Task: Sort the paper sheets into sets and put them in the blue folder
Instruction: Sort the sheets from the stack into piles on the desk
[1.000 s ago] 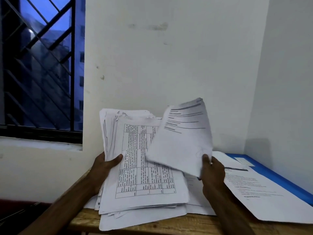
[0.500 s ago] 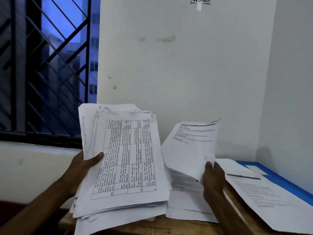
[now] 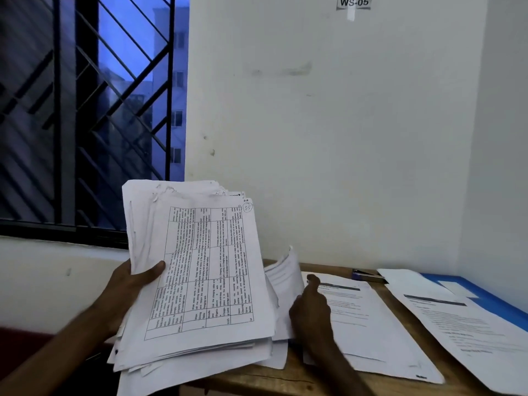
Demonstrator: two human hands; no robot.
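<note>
the left hand [image 3: 134,284] grips a thick stack of paper sheets [image 3: 205,270] at its left edge, thumb [image 3: 155,267] laid across the front and the other fingers hidden behind it. the stack is held up off the wooden table [image 3: 285,380], tilted back toward the wall, its loose lower edges fanned out over the table's near left corner. the top sheet carries a printed table turned sideways, with a circled handwritten mark in its upper right corner. just right of the stack, the right hand [image 3: 311,307] is seen from the back, fingers loosely bent, one fingertip raised. it sits against a curled sheet [image 3: 285,270] that arcs up between the stack and the hand, and it overlaps the left edge of a flat pile [image 3: 363,324] of printed pages lying on the table. the hand is blurred, so whether it pinches the curled sheet or only touches it cannot be told. further right, more printed pages [image 3: 457,324] lie on the blue folder [image 3: 494,295], which sits open at the table's right end, against the side wall. a small dark object [image 3: 367,275], too dim to name, lies near the back wall between the pile and the folder. a barred window [image 3: 85,110] fills the upper left, and a label reading ws-05 [image 3: 354,2] is taped high on the wall.
</note>
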